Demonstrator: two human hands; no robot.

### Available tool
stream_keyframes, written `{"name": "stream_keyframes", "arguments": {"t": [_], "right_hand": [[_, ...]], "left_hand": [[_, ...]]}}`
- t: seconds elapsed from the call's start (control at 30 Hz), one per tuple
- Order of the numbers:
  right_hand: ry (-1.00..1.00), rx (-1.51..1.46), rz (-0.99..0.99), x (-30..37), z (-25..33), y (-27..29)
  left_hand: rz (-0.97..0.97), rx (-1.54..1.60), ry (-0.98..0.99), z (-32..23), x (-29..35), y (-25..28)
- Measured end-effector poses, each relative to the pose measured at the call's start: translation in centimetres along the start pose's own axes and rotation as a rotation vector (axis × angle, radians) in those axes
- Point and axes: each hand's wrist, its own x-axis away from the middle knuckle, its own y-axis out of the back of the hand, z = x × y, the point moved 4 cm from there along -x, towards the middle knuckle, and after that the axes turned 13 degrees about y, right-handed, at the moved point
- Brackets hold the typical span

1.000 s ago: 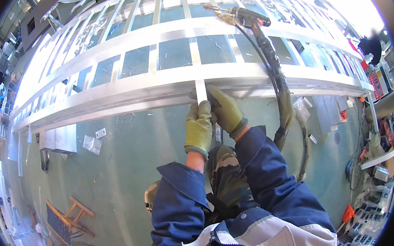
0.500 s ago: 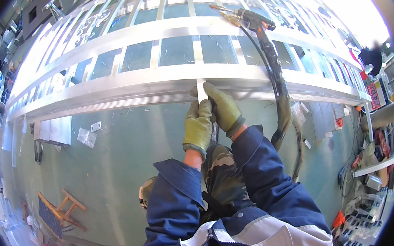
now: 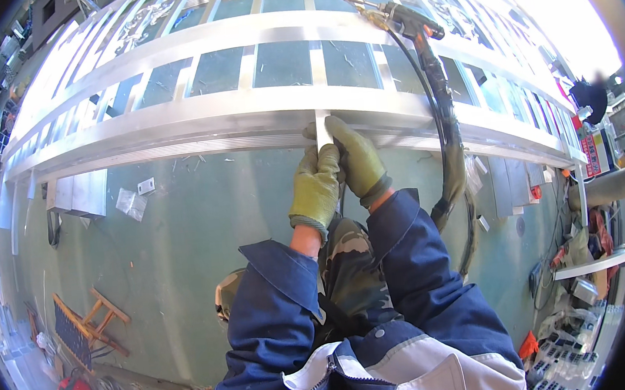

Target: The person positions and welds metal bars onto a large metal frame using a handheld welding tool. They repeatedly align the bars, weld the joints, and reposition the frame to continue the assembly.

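A silvery metal bar (image 3: pixel 324 131) juts toward me from the near rail of a large metal frame (image 3: pixel 230 107) with many crossbars. My left hand (image 3: pixel 315 187), in a yellow-green work glove, is closed on the near end of this bar. Higher up on its right side, my right hand (image 3: pixel 358 160), gloved alike, grips the bar close to the rail. Its fingertips pass behind the bar and are partly hidden. A welding torch (image 3: pixel 394 18) lies on top of the frame, to the right of both hands, with its thick dark cable (image 3: pixel 447 131) hanging over the near rail.
On the floor at left are a metal box section (image 3: pixel 82 194), a clear plastic bag (image 3: pixel 132 203) and a wooden folding stool (image 3: pixel 90 326). Bundled metal profiles (image 3: pixel 571 347) and a curved white edge (image 3: pixel 601 262) lie at right. My camouflage-clad legs are below the frame.
The view has shifted slightly, so the frame sits a little higher in the picture. Both hands keep their hold on the bar, and the torch lies where it was.
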Motion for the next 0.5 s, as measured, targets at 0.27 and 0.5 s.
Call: {"name": "stream_keyframes", "arguments": {"t": [0.27,0.5], "right_hand": [[0.028,-0.007,-0.037,0.18,0.50,-0.29],[0.029,0.005,-0.065,0.11,0.11,0.03]], "left_hand": [[-0.012,0.015,-0.051,0.22,-0.27,-0.27],[-0.042,-0.032,-0.028,0.28,-0.32,-0.30]]}}
